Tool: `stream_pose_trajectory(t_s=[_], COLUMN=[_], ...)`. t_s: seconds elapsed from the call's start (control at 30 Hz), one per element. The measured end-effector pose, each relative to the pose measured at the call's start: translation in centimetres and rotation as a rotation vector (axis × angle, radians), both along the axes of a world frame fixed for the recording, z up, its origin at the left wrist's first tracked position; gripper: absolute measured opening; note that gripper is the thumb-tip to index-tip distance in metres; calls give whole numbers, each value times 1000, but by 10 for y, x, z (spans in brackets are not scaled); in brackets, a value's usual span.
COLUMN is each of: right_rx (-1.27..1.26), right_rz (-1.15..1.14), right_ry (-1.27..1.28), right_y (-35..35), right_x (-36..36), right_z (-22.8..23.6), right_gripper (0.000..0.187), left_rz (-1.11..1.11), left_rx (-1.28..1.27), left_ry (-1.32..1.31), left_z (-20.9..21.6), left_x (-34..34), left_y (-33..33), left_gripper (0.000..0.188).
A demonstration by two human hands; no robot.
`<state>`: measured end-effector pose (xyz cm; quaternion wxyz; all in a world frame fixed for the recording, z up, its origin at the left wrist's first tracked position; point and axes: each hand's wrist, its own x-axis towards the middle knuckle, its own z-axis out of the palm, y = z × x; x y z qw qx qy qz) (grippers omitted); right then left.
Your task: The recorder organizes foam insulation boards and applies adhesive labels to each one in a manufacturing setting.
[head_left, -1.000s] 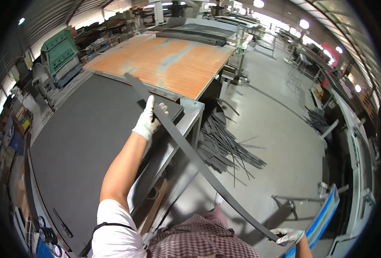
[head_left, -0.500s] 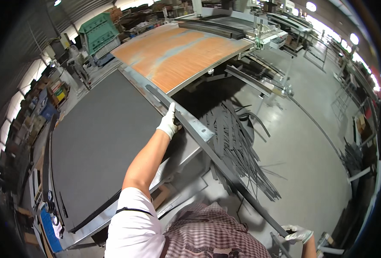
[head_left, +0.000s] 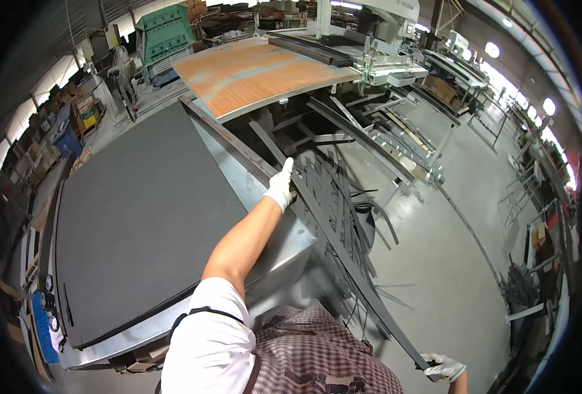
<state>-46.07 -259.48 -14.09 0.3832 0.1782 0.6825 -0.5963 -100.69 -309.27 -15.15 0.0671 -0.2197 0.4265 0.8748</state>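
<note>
A long, narrow dark grey strip (head_left: 349, 260) slants from beyond the metal table's edge down toward my right side. My left hand (head_left: 282, 186), in a white glove, is closed around its upper part, with the thumb pointing up along it. Down at the lower right, my gloved right hand (head_left: 444, 368) grips the strip's near end. A large dark grey sheet (head_left: 143, 217) lies flat on the metal table (head_left: 294, 244) to the left of the strip. Part of the strip's far stretch is hidden behind my left hand.
Several loose dark strips (head_left: 317, 180) are heaped on the floor beyond the table corner. An orange-topped table (head_left: 258, 69) stands behind, with metal frames (head_left: 356, 134) to its right. A blue tray (head_left: 44, 328) sits at the left edge.
Both hands still hold the strip. It has shifted off the table's metal edge, out over the floor to the right. The sheet stays on the table while the view has turned.
</note>
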Motion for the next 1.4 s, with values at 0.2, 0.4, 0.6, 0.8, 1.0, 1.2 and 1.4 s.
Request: stream_pose_trajectory(t_s=[0.2,0.4,0.6,0.8,1.0,1.2,1.4], right_rx=[-111,-130,-212,-192,-89,-169,-191], right_rz=[-35,98,-6,-73,-63,-168,-186], right_ry=[-82,3,-17,-32,-37,-177,-158], right_y=[2,-23,-45,-76,-87,-91,-95], right_x=[-31,-107,-121,-157,-163,-167,-172], right_z=[-8,-52,-48,-17,-26,-26,-20], right_gripper=[61,58,62,61,59,64,66], left_rz=[-89,131,129,207,303,350,374], left_rx=[-60,-150,-73,-468,-773,-1084,-918], left_ry=[110,-81,-141,-115,-55,-99,136], left_z=[0,-106,-109,-108,-69,-67,-83], left_x=[-14,-86,-120,-130,-140,-154,-188], left_y=[-73,-174,-143,-162,-130,-143,-187], left_gripper=[47,75,79,89,70,71,71])
